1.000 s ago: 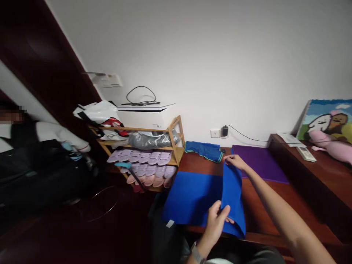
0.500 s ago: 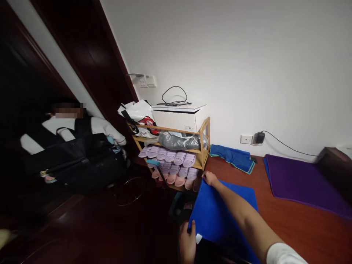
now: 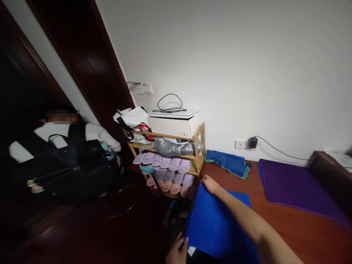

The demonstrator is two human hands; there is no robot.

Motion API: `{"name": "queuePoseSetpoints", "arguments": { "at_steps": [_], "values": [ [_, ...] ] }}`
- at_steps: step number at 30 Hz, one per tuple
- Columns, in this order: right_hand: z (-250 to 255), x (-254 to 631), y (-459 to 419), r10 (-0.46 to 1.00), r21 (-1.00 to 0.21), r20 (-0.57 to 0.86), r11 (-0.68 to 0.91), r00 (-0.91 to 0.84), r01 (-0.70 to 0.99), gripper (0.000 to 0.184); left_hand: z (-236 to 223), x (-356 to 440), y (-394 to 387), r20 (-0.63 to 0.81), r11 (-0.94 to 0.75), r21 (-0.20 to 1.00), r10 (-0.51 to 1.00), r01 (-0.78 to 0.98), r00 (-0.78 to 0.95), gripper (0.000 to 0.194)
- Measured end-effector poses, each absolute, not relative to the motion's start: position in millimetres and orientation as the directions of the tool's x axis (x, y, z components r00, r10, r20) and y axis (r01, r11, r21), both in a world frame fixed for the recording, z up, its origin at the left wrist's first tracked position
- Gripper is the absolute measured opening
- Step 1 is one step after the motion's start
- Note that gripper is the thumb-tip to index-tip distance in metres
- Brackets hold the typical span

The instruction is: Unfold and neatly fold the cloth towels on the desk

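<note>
A bright blue cloth (image 3: 217,223) is stretched between my hands at the near left edge of the reddish-brown wooden table (image 3: 277,227). My right hand (image 3: 210,184) pinches its far left corner, with the forearm crossing over the cloth. Lower down, my left hand (image 3: 177,251) grips the near left corner, its thumb on top, beside a small white label (image 3: 191,251). The cloth's near end runs into dark shadow. Further back lies a crumpled blue cloth with green edging (image 3: 228,163). On the right a purple cloth (image 3: 297,183) lies flat over a blue one.
A wooden rack (image 3: 200,154) holds rows of slippers (image 3: 166,162), a white box (image 3: 173,125) with a cable, and a bag (image 3: 134,123). A black adapter (image 3: 253,142) is plugged into the wall. At left a person (image 3: 92,134) wears a large black bag (image 3: 79,172).
The view has shifted, so the surroundings sit lower and further left. Both hands keep their hold on the blue cloth, and its left edge looks straighter now.
</note>
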State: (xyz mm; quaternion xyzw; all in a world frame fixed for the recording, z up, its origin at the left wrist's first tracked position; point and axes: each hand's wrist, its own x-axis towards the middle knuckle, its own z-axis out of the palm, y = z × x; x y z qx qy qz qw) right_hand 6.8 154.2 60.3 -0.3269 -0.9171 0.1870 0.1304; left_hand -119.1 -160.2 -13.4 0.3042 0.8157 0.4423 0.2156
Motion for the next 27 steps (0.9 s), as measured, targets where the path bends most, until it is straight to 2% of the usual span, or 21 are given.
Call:
{"name": "queuePoseSetpoints", "arguments": {
  "at_steps": [4,7,13,16,20,23,27],
  "values": [
    [96,64,151,0.582,-0.438,0.219,0.776,-0.783,0.454,0.037,3,-118,-164,-0.087,0.432,0.818,0.745,0.380,-0.661,0.055],
    [123,113,146,0.562,-0.451,0.286,0.794,-0.776,0.408,0.036,26,-115,-158,-0.022,0.384,0.825,0.755,0.415,-0.656,0.052],
    [189,213,123,0.610,-0.503,0.481,0.780,-0.630,0.371,0.036,105,-111,-107,0.225,0.111,0.873,0.772,0.475,-0.594,0.040],
    [226,261,108,0.647,-0.531,0.534,0.758,-0.545,0.380,0.035,157,-106,-72,0.263,-0.046,0.894,0.860,0.446,-0.437,0.036],
    [265,316,87,0.729,-0.607,0.556,0.684,-0.398,0.406,0.037,222,-92,-36,0.327,-0.239,0.900,0.923,0.364,-0.203,0.031],
    [284,347,65,0.789,-0.675,0.521,0.614,-0.325,0.409,0.042,257,-77,-20,0.415,-0.353,0.871,0.901,0.343,-0.126,0.032],
    [296,371,33,0.807,-0.701,0.541,0.589,-0.238,0.402,0.048,287,-60,-7,0.466,-0.416,0.852,0.879,0.317,-0.100,0.032]
  ]
}}
